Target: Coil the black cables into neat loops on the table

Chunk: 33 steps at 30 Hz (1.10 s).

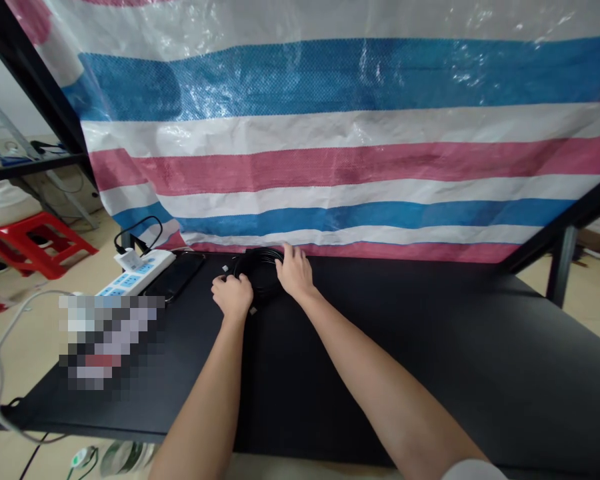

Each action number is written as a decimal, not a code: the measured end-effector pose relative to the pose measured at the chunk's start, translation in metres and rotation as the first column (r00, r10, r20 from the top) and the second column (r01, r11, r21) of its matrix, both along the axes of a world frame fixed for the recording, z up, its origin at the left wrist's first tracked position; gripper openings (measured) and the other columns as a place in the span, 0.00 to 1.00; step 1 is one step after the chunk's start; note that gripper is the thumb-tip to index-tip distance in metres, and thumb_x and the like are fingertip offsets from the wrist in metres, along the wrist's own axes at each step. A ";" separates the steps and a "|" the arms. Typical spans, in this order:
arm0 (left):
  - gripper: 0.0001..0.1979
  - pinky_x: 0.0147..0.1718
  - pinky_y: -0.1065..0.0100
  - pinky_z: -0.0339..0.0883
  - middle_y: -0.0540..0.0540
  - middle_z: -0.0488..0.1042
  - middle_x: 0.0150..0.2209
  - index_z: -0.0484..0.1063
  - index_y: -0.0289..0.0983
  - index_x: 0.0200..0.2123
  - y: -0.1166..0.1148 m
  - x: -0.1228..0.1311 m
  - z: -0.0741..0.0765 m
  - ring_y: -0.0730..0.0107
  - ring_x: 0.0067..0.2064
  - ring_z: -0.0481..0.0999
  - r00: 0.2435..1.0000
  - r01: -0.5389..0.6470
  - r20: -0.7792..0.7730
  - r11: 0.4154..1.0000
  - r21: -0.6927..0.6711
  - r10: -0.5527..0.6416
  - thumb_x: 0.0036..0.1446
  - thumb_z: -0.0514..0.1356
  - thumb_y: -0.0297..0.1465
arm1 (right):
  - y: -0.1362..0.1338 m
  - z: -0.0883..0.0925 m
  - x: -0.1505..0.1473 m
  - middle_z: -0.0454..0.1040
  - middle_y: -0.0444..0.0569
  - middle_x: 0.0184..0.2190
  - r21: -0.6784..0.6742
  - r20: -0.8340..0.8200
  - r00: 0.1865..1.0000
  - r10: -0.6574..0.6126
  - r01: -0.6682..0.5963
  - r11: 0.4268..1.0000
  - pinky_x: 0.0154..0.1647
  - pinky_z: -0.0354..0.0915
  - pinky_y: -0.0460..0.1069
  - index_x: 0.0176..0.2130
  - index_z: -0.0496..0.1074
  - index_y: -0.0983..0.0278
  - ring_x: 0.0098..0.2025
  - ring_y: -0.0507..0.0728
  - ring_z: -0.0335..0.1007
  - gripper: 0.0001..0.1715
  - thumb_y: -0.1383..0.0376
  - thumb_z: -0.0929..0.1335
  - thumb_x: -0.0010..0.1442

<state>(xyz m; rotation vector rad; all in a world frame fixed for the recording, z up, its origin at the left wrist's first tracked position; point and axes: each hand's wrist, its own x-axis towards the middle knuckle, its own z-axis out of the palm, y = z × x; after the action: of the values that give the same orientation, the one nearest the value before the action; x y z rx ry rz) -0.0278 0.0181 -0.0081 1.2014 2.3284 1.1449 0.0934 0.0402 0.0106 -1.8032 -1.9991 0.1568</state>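
Head view, live: right hand lies half-open on the coiled black cable, left hand curled against its near side, hold unclear. Light, floppy coil, best taken by the bundled loops.

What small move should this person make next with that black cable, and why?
Probably the left hand should pick up the small connector lying just beside it. It looks like a loose cable end, while the right hand rests on the coiled black cable, seemingly keeping the loops together.
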 end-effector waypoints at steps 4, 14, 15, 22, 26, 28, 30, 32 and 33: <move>0.17 0.51 0.49 0.59 0.24 0.67 0.50 0.73 0.26 0.41 -0.003 0.006 0.002 0.39 0.54 0.66 0.995 -0.041 -0.093 0.998 -0.045 0.037 0.55 0.53 0.31 | -0.007 -0.016 0.007 0.69 0.58 0.53 0.081 0.062 0.969 0.240 -0.245 0.966 0.55 0.60 0.58 0.45 0.75 0.62 0.57 0.62 0.62 0.18 0.59 0.61 0.65; 0.22 0.52 0.55 0.62 0.29 0.70 0.53 0.66 0.27 0.54 -0.015 0.015 0.020 0.47 0.55 0.70 0.951 0.164 -0.222 0.961 -0.223 -0.214 0.59 0.50 0.32 | -0.026 -0.042 0.042 0.65 0.56 0.56 0.106 0.065 0.950 0.306 -0.312 0.944 0.56 0.60 0.62 0.39 0.74 0.62 0.58 0.65 0.60 0.18 0.52 0.63 0.61; 0.22 0.51 0.54 0.63 0.29 0.71 0.52 0.67 0.28 0.53 -0.017 0.018 0.021 0.47 0.54 0.71 0.948 0.173 -0.226 0.958 -0.231 -0.225 0.59 0.50 0.33 | -0.028 -0.042 0.049 0.65 0.56 0.56 0.111 0.065 0.950 0.306 -0.312 0.944 0.55 0.60 0.62 0.38 0.74 0.61 0.57 0.65 0.61 0.17 0.52 0.63 0.61; 0.20 0.49 0.56 0.67 0.33 0.74 0.50 0.67 0.32 0.51 -0.025 0.041 0.012 0.52 0.52 0.74 0.885 0.395 -0.185 0.900 -0.186 -0.427 0.59 0.52 0.37 | -0.036 -0.053 0.110 0.69 0.55 0.53 0.188 -0.013 0.969 0.245 -0.238 0.953 0.53 0.63 0.62 0.41 0.74 0.59 0.53 0.64 0.65 0.16 0.54 0.64 0.59; 0.21 0.51 0.59 0.67 0.37 0.75 0.50 0.66 0.34 0.54 -0.023 0.044 -0.002 0.57 0.52 0.75 0.755 0.645 -0.082 0.759 -0.092 -0.651 0.57 0.55 0.34 | -0.032 -0.065 0.140 0.72 0.54 0.49 0.310 -0.116 0.980 0.163 -0.120 0.943 0.54 0.63 0.62 0.41 0.75 0.59 0.52 0.64 0.66 0.16 0.56 0.64 0.57; 0.21 0.51 0.60 0.67 0.38 0.75 0.51 0.66 0.35 0.53 -0.021 0.044 -0.007 0.59 0.52 0.74 0.679 0.731 -0.049 0.681 -0.038 -0.732 0.56 0.56 0.33 | -0.029 -0.070 0.152 0.73 0.54 0.47 0.366 -0.180 0.977 0.117 -0.044 0.930 0.54 0.63 0.63 0.41 0.75 0.59 0.52 0.64 0.67 0.16 0.57 0.64 0.57; 0.20 0.48 0.61 0.69 0.39 0.75 0.51 0.68 0.36 0.51 -0.019 0.043 -0.010 0.60 0.50 0.76 0.649 0.760 -0.028 0.649 0.005 -0.760 0.55 0.57 0.32 | -0.026 -0.073 0.161 0.74 0.54 0.45 0.407 -0.240 0.968 0.072 0.033 0.913 0.54 0.64 0.63 0.40 0.75 0.59 0.51 0.64 0.67 0.15 0.58 0.64 0.56; 0.17 0.45 0.63 0.71 0.40 0.76 0.49 0.69 0.36 0.48 -0.016 0.041 -0.010 0.63 0.44 0.78 0.676 0.737 -0.024 0.676 0.034 -0.736 0.54 0.57 0.31 | -0.024 -0.074 0.167 0.75 0.54 0.43 0.431 -0.290 0.957 0.025 0.107 0.896 0.52 0.64 0.63 0.39 0.75 0.59 0.48 0.64 0.68 0.15 0.58 0.64 0.55; 0.15 0.43 0.63 0.71 0.40 0.77 0.47 0.70 0.36 0.45 -0.015 0.040 -0.009 0.65 0.41 0.78 0.700 0.714 -0.031 0.699 0.045 -0.713 0.53 0.57 0.30 | -0.024 -0.075 0.169 0.75 0.54 0.42 0.436 -0.310 0.951 0.002 0.140 0.889 0.52 0.64 0.63 0.39 0.75 0.59 0.47 0.64 0.68 0.14 0.58 0.64 0.55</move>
<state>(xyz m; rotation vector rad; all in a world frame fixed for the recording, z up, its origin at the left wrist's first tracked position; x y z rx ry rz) 0.0127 0.0031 -0.0170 1.8926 1.5442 0.8909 0.2620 0.0166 -0.0640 -1.4466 -1.5885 -0.0535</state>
